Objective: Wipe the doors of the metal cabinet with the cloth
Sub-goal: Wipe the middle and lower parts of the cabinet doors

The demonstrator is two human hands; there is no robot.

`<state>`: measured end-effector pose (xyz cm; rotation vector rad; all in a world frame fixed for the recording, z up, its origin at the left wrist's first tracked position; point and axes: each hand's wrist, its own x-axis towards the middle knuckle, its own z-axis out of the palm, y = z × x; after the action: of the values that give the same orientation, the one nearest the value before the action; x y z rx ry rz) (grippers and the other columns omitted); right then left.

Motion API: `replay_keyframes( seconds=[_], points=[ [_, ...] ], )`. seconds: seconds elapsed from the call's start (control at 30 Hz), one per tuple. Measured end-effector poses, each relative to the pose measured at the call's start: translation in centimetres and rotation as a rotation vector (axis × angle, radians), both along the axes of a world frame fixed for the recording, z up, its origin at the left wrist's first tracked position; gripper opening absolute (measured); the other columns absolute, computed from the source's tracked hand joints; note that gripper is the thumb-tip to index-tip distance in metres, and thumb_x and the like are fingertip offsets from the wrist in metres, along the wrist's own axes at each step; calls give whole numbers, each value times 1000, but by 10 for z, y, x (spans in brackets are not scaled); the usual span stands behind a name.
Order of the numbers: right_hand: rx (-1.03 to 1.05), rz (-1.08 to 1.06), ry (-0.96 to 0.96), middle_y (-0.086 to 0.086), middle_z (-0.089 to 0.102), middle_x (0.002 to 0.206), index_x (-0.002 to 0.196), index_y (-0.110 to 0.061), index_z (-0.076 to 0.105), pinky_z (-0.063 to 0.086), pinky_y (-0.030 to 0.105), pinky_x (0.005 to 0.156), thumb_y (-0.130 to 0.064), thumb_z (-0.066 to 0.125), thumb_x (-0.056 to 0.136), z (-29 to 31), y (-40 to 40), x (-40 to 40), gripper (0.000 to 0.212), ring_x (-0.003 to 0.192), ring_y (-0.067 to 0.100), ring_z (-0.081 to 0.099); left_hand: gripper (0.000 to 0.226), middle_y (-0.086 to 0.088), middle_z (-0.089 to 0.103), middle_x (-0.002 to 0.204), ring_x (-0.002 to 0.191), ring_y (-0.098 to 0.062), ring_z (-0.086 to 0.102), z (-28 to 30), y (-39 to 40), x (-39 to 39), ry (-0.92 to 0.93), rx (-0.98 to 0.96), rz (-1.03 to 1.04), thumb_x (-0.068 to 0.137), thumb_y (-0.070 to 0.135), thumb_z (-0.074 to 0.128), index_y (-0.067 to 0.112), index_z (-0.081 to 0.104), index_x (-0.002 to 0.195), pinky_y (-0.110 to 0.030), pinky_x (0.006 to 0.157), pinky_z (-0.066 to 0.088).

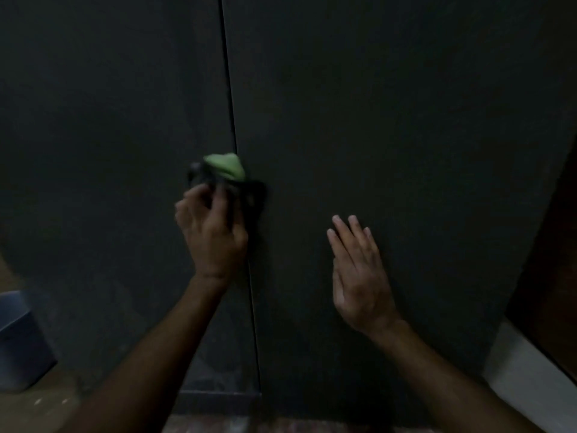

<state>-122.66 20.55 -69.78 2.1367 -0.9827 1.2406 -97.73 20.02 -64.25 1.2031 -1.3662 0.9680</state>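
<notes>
Left hand (212,235) grips cloth (226,168) at the door seam (232,120), right hand (359,270) spread flat; keep your strokes overlapping.

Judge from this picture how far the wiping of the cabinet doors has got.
Done: nothing shows clearly; the dim light hides any wiped patch. In hand: the left hand grips the cloth at the seam between the doors. The right hand lies open against the right door. Left: probably much of both doors, including the left door.
</notes>
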Motion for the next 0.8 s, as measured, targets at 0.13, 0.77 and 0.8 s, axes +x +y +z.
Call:
replay_keyframes(
  seconds=[0.13,0.77,0.8],
  points=[
    [-7,-1,-33,15,30,159,146,0,39,19,51,123,-1,47,89,1,-4,4,57,151,32,18,28,-16,44,116,99,-33,41,-54,9,-2,-345,39,-116,101,28,47,12,54,122,-42,84,38],
    [9,-196,-19,20,-5,164,154,2,14,2,55,123,-20,46,92,-24,-15,36,73,152,36,-4,36,-22,54,111,96,-36,45,-195,69,65,-237,427,-75,79,24,52,12,49,113,-42,82,51],
    [12,-200,-12,20,-5,164,155,2,15,3,56,123,-20,47,93,-25,-15,35,73,152,36,-4,38,-26,53,112,99,-38,44,-182,63,61,6,385,-57,79,23,53,9,48,115,-42,87,47]
  ],
)
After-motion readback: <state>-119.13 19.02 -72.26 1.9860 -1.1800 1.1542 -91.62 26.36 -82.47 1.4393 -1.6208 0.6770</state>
